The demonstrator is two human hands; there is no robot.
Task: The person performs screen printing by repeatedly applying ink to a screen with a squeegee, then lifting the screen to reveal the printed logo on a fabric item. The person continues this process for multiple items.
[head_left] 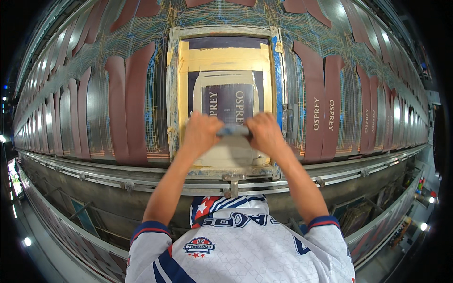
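My left hand (pixel 202 134) and my right hand (pixel 265 133) are both closed on the ends of a squeegee (pixel 234 130), blurred by motion. Its blade is hidden beneath the grip. The squeegee lies across a screen printing frame (pixel 174 101), in front of a dark mesh window (pixel 226 96) with pale lettering. Cream ink (pixel 231 153) covers the screen nearest to me and rings the window. Yellowish tape (pixel 226 60) masks the screen's inner border, and blue tape runs along the frame's right bar.
Maroon cut panels (pixel 137 99) lie in rows on the long table, left and right of the frame. Panels on the right (pixel 315 108) carry pale printed lettering. A metal rail (pixel 255 187) with a clamp runs along the table's near edge, close to my body.
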